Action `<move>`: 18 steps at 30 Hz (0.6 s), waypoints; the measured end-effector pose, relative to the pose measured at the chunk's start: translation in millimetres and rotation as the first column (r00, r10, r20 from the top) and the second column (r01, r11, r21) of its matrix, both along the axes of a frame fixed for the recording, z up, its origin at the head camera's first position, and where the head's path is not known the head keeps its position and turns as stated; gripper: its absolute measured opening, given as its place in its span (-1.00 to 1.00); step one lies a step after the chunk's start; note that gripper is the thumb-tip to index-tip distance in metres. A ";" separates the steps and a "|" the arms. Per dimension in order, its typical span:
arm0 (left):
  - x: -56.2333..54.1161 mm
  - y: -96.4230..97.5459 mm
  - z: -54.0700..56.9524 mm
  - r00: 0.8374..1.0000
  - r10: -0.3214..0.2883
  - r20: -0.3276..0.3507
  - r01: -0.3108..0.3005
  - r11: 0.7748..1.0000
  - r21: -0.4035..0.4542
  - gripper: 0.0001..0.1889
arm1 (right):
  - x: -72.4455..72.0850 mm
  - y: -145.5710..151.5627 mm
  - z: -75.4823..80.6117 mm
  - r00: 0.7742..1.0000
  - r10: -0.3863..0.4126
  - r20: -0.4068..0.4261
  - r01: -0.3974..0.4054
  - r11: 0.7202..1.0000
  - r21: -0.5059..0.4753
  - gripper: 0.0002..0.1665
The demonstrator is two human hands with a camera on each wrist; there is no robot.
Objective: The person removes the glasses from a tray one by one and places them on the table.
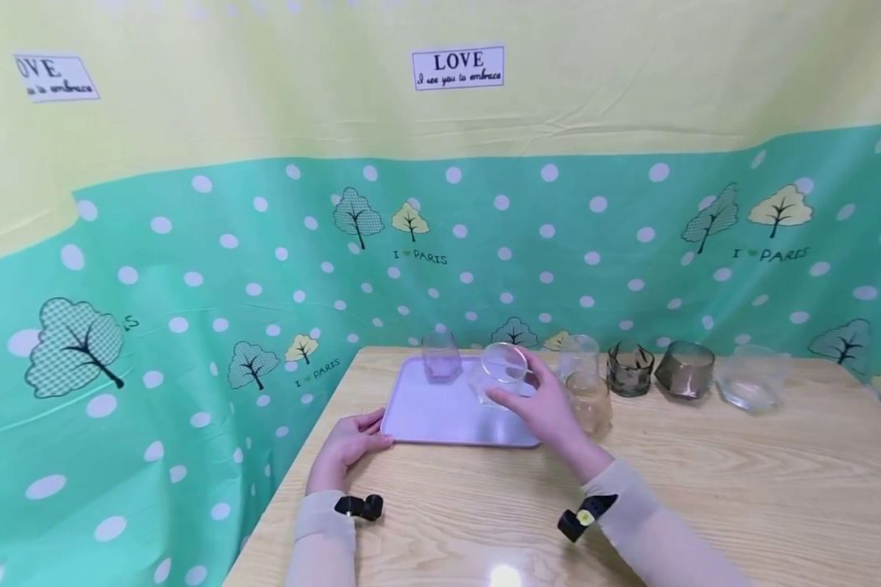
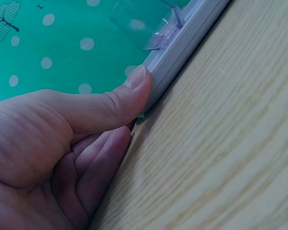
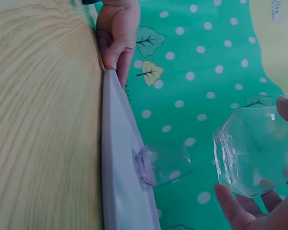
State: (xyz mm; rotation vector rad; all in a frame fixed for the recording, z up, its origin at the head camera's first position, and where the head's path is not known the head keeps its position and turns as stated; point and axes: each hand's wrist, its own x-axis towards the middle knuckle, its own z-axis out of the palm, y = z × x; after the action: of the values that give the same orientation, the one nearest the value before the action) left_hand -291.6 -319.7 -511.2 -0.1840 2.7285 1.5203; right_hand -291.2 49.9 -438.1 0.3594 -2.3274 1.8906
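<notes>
A pale lilac tray point(image 1: 429, 417) lies on the wooden table. My left hand point(image 1: 347, 447) grips its near left corner, the thumb point(image 2: 129, 93) against the rim in the left wrist view. A clear faceted glass point(image 3: 252, 151) is in my right hand point(image 1: 551, 408), held between the thumb and the fingers around its sides. In the right wrist view this glass shows a gap from the tray surface. Another clear glass point(image 1: 441, 360) stands upright at the back left of the tray, its base tinted lilac.
Right of the tray stand an amber glass point(image 1: 590, 408), a clear glass point(image 1: 578, 354), a dark smoky glass point(image 1: 630, 371), a brownish grey glass point(image 1: 685, 371) and a wide clear bowl-like glass point(image 1: 752, 379). A green and yellow patterned cloth point(image 1: 484, 204) hangs behind the table point(image 1: 705, 481).
</notes>
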 end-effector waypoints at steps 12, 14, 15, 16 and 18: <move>0.6 1.1 1.2 1.000 0.006 0.011 -0.006 1.000 0.022 -0.25 | 22.4 67.7 8.2 0.999 -0.038 -0.019 0.037 0.999 -0.020 0.09; 0.8 1.0 1.4 1.000 0.007 0.010 -0.007 0.999 0.032 -0.25 | 25.5 78.4 9.0 0.998 -0.050 -0.024 0.050 0.998 -0.029 0.08; 0.9 1.1 1.6 1.000 0.010 0.011 -0.010 0.999 0.037 -0.25 | 27.0 83.6 9.4 0.998 -0.055 -0.026 0.054 0.998 -0.033 0.08; 0.8 1.3 1.4 1.000 0.012 0.012 -0.012 0.999 0.040 -0.25 | 28.5 88.4 9.8 0.998 -0.061 -0.030 0.060 0.998 -0.036 0.07; 1.3 2.0 2.1 1.000 0.012 0.014 -0.013 0.998 0.054 -0.26 | 30.8 97.9 10.4 0.997 -0.073 -0.039 0.071 0.997 -0.042 0.04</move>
State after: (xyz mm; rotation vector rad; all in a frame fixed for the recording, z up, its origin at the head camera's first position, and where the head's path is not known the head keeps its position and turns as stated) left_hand -290.3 -317.7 -509.1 -0.2103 2.6768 1.5879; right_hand -260.4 147.8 -427.7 0.3017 -2.2419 1.8762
